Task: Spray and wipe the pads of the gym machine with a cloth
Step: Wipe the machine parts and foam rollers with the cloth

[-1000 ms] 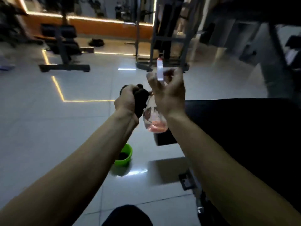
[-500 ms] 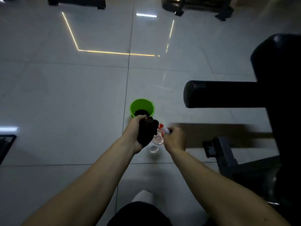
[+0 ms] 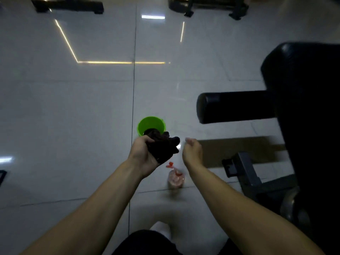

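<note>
Status change: 0.5 s ago the R hand (image 3: 192, 153) held the spray bottle (image 3: 175, 178) low, next to the cloth. Now the bottle sits on the floor (image 3: 73, 116), below and between the two hands, red nozzle up. It looks upright, but blur prevents confirmation. R hand is clear of the bottle and above it, fingers loosely curled, nothing held. L hand (image 3: 145, 153) grips the dark cloth (image 3: 161, 148), bunched, w/ fingers wrapped round it and folds sticking out toward the R hand. Cloth pos.: in the L hand, above the floor, just in front of the green bucket (image 3: 150, 125), which stands on the floor. Roller pad (image 3: 233, 107) and the large pad (image 3: 303, 89) are to the R, well apart from both hands and untouched by the cloth. Assessment: bottle has been put down, so the spray step is probably finished or paused. R hand is free to take or spread the cloth. Wipe step not yet begun; next move likely brings the cloth to the roller pad. Whether the pads are wet: cannot tell, surfaces too dark.
</note>
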A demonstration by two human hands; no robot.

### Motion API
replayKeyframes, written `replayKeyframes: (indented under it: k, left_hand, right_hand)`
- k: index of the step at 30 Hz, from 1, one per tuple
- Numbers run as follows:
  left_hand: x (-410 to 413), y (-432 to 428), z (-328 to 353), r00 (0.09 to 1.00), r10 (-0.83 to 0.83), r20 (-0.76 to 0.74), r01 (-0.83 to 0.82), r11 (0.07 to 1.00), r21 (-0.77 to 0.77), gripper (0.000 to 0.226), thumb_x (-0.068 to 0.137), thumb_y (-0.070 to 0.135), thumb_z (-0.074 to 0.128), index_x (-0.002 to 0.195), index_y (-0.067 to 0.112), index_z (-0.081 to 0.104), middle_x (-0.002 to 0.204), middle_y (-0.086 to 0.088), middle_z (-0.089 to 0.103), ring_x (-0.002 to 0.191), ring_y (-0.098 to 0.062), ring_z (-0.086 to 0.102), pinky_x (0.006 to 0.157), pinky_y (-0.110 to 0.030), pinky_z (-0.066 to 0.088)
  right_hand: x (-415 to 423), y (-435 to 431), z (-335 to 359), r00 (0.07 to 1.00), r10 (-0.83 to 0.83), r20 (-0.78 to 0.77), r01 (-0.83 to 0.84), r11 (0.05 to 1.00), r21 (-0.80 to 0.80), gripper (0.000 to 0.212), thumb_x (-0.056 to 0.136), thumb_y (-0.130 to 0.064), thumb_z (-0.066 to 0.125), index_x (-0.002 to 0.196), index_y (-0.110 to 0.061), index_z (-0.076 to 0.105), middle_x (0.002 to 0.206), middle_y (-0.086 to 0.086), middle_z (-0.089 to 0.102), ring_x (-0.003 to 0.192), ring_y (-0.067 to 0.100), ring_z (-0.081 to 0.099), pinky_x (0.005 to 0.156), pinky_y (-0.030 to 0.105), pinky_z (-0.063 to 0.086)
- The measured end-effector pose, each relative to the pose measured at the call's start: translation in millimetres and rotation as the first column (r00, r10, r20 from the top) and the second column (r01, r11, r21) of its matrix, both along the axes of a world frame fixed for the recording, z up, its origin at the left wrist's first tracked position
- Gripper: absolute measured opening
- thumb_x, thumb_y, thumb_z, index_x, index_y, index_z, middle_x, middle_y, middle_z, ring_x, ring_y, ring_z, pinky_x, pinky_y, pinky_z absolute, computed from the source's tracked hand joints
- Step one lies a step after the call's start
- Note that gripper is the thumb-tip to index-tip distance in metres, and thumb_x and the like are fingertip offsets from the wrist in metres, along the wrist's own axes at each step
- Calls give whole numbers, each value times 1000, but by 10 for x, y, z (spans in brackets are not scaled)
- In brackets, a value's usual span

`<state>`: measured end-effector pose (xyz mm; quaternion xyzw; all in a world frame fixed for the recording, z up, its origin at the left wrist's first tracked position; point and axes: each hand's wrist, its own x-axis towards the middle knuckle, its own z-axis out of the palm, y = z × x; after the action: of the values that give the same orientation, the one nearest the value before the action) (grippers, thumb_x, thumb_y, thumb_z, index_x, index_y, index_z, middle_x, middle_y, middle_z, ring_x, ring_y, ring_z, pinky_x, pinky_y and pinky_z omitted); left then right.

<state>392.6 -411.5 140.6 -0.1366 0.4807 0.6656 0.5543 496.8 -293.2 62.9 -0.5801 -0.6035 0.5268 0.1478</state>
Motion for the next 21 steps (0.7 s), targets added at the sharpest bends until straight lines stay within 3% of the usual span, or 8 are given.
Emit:
replayKeyframes:
  k: [2,4,8,11,15,17,19,21]
  left_hand:
    - [-25,183,360,989,45,-138,-45,999,6,36,97,8,39,122,-3,62,118,-28,70,102,-38,70,109,-48,46]
    - [-17,357,766,944,49,-325,-43,999,26,24,102,12,51,117,2,67,111,-19,74,94,-32,72,93,-45,55]
    - [9,604,1454,808,104,-580,-83,995,62,37,96,28,69,125,5,64,113,-13,74,98,-25,73,82,-38,62]
    - [109,729,1797,726,127,-675,-96,992,83,74,82,50,78,136,7,52,122,-18,68,101,-29,73,80,-43,64]
    - [561,955,2239,486,73,-871,-43,997,59,71,88,51,75,141,21,39,125,-9,62,102,-23,69,71,-37,60]
    - [754,1026,2374,372,58,-927,2,998,64,79,82,63,74,145,32,39,137,-7,55,116,-25,63,84,-44,61]
    - [947,1101,2507,255,65,-965,90,992,91,65,86,56,73,142,34,49,144,-3,54,127,-21,56,95,-43,57]
    - [1098,1190,2622,224,109,-969,243,956,163,40,97,32,69,135,23,60,133,-3,65,120,-20,63,93,-33,57]
  right_hand:
    - [-202,116,711,957,-83,-278,53,992,-115,22,89,-37,52,96,-21,66,112,11,71,103,28,68,98,45,54]
    - [-293,199,1467,887,74,-455,-146,981,-125,27,100,-40,55,86,-18,61,95,10,67,85,23,65,80,37,52]
    - [-188,340,2449,820,405,-405,-407,909,86,28,86,-30,79,95,-6,71,98,9,76,95,24,74,89,38,59]
    - [90,486,2865,839,414,-351,-368,909,194,17,85,-1,78,101,0,72,94,22,76,88,34,77,91,47,62]
    - [683,674,3357,858,293,-422,-173,938,300,22,86,1,78,107,0,73,96,17,77,87,28,77,84,37,64]
    - [932,748,3460,813,195,-549,-71,968,240,21,84,3,79,104,0,73,90,15,78,82,30,78,76,36,65]
    - [1183,811,3531,755,104,-648,-6,988,151,16,85,5,77,100,-1,73,84,15,78,77,30,78,69,32,63]
    - [1350,902,3569,688,34,-725,42,995,86,15,87,2,75,101,-2,75,89,18,78,84,31,78,75,35,63]
